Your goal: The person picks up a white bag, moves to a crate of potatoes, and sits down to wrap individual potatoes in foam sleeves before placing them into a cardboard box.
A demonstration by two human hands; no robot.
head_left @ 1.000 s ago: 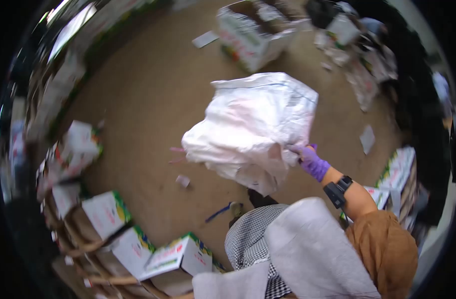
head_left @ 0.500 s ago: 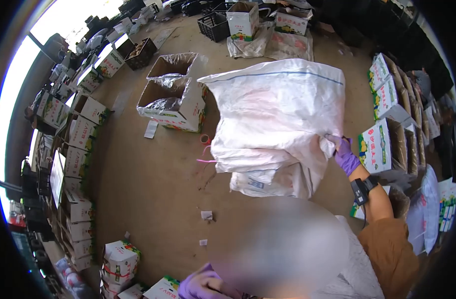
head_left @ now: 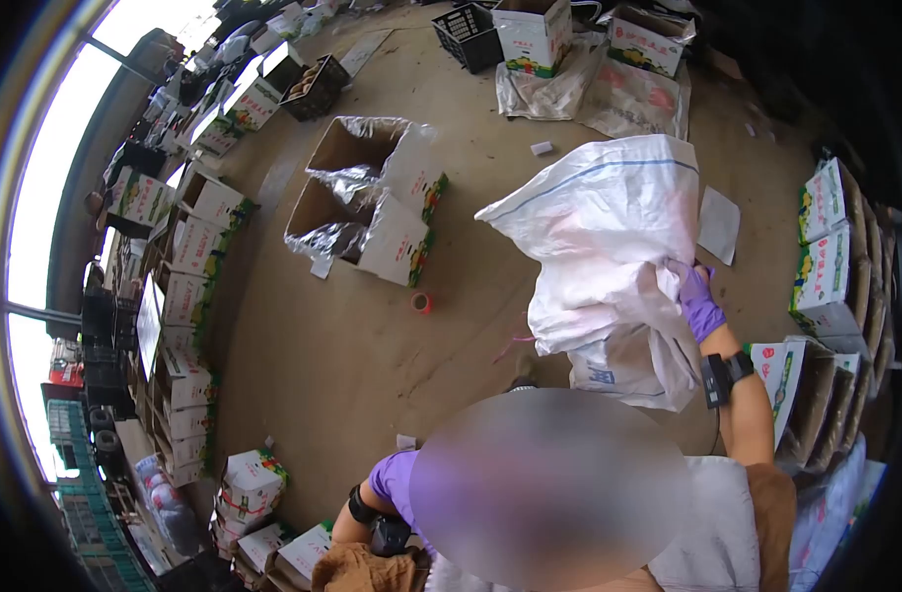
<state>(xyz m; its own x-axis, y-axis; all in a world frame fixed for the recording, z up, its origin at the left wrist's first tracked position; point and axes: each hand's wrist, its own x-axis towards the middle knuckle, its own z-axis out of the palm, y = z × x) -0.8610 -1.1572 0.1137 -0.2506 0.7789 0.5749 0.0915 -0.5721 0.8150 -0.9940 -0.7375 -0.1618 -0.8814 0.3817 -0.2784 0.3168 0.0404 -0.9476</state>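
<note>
My right hand (head_left: 700, 301), in a purple glove, is closed on the right edge of a large white woven sack (head_left: 618, 242). The sack hangs in folds above the floor, with a blue stripe along its far edge and a loose pink string (head_left: 515, 341) near its lower left. My left hand (head_left: 396, 481), also gloved in purple, is close to my body at lower left. A grey blur covers its fingers, so I cannot see what they hold, if anything.
Two open cartons (head_left: 396, 237) with plastic liners stand ahead, near a red tape roll (head_left: 422, 303) on the floor. Rows of cartons line the left (head_left: 189, 301) and right (head_left: 823, 276). A black crate (head_left: 468, 37) and flat sacks (head_left: 633, 102) lie farther back. White paper (head_left: 719, 226) is beside the sack.
The view has turned, shifting the scene rightward. The sack has narrowed and bunched while staying in my right hand. My left hand has come up from the bottom edge, its fingers now behind the blur.
</note>
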